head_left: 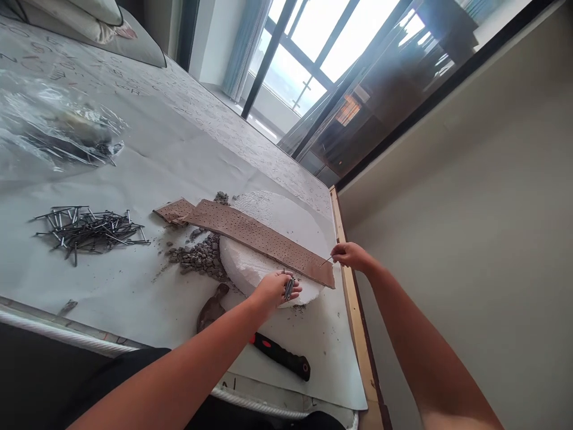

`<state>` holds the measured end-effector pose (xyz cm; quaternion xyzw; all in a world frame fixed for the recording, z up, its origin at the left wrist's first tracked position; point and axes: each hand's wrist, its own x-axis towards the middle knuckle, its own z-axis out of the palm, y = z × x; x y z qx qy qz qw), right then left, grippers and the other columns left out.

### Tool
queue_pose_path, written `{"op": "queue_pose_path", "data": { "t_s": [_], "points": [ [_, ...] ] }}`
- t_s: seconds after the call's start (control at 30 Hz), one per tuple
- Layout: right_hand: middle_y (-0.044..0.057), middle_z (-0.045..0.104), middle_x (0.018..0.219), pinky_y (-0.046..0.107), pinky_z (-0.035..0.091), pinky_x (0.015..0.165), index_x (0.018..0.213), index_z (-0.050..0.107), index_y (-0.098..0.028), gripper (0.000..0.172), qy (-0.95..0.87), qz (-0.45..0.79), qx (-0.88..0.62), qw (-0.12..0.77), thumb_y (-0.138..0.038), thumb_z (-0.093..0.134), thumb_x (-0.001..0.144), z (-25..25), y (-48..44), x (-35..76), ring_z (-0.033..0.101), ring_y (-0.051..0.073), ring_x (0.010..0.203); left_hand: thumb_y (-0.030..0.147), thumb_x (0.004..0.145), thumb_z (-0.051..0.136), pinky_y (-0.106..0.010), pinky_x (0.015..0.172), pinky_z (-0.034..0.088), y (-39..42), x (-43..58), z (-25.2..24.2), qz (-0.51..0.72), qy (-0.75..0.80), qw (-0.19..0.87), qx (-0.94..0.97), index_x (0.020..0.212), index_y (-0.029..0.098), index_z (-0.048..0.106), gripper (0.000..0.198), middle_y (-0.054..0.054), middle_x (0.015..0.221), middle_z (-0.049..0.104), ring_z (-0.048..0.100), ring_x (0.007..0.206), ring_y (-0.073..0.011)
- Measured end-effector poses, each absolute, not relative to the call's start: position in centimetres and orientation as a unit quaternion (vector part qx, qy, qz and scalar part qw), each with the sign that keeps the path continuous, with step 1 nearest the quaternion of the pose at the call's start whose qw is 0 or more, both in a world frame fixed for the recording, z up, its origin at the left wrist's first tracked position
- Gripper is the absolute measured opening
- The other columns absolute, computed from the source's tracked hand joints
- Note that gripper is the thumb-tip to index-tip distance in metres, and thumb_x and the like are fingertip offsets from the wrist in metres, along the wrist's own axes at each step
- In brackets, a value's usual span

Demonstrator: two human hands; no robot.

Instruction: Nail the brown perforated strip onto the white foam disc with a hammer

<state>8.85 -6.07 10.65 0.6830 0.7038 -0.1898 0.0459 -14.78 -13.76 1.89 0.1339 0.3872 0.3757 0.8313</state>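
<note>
My left hand [271,289] is turned palm up with a small bunch of nails [289,288] lying in its curled fingers. My right hand [351,255] pinches a single nail [327,260], whose far end is at the right end of a brown cardboard strip [259,233] dotted with small holes. Under the strip is a round white foam block [250,263]. Below my left hand lies a hammer with a black and red handle [284,356]; my left forearm hides its middle.
A heap of loose nails [92,230] lies to the left on the white sheet [179,161]. Grey crumbled rubble [201,258] is beside the foam. Further back is a clear plastic bag [62,128] with things inside. A wooden edge [353,322] and a wall bound the right side.
</note>
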Motion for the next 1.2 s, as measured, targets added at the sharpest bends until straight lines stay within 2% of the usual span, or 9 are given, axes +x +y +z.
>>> {"op": "queue_pose_path", "data": {
  "t_s": [0.13, 0.3, 0.53, 0.8, 1.2],
  "points": [
    [0.003, 0.061, 0.069, 0.021, 0.038, 0.051, 0.086, 0.063, -0.011, 0.028, 0.695, -0.379, 0.61, -0.016, -0.035, 0.058, 0.072, 12.7, -9.5, 5.5, 0.047, 0.008, 0.053, 0.008, 0.077, 0.049, -0.032, 0.074, 0.054, -13.9, -15.0, 2.6, 0.384, 0.372, 0.83, 0.155, 0.095, 0.012, 0.051, 0.018, -0.008, 0.071, 0.063, 0.067, 0.069, -0.0185],
    [0.001, 0.059, 0.064, 0.02, 0.035, 0.047, 0.079, 0.063, -0.012, 0.03, 0.712, -0.443, 0.544, -0.02, -0.041, 0.058, 0.074, 12.9, -13.1, 2.5, 0.042, 0.006, 0.048, 0.005, 0.076, 0.047, -0.032, 0.076, 0.054, -14.9, -15.5, 3.8, 0.364, 0.338, 0.847, 0.189, 0.096, 0.01, 0.051, 0.021, -0.011, 0.074, 0.065, 0.068, 0.071, -0.0194],
    [-0.001, 0.057, 0.055, 0.018, 0.031, 0.044, 0.076, 0.067, -0.012, 0.021, 0.743, -0.395, 0.54, 0.01, -0.03, 0.057, 0.074, 12.4, -15.0, 1.9, 0.042, 0.006, 0.043, 0.0, 0.071, 0.044, -0.029, 0.075, 0.053, -17.1, -15.6, 5.1, 0.289, 0.308, 0.872, 0.247, 0.099, 0.01, 0.052, 0.031, -0.012, 0.08, 0.067, 0.068, 0.076, -0.0177],
    [-0.001, 0.059, 0.054, 0.019, 0.03, 0.048, 0.076, 0.071, -0.012, 0.02, 0.773, -0.31, 0.552, 0.054, -0.028, 0.058, 0.075, 11.5, -16.9, 1.6, 0.045, 0.007, 0.047, 0.0, 0.069, 0.041, -0.029, 0.076, 0.053, -19.2, -15.9, 5.6, 0.259, 0.318, 0.866, 0.285, 0.101, 0.008, 0.053, 0.035, -0.012, 0.083, 0.066, 0.067, 0.077, -0.017],
    [0.003, 0.062, 0.056, 0.021, 0.031, 0.049, 0.064, 0.069, -0.012, 0.033, 0.765, -0.291, 0.574, -0.001, -0.026, 0.047, 0.085, 8.8, -21.8, -0.1, 0.045, 0.008, 0.047, 0.003, 0.072, 0.046, -0.026, 0.078, 0.053, -21.5, -17.7, 4.4, 0.215, 0.338, 0.868, 0.293, 0.108, 0.008, 0.054, 0.037, -0.011, 0.086, 0.068, 0.067, 0.084, -0.0169]
  ]
}}
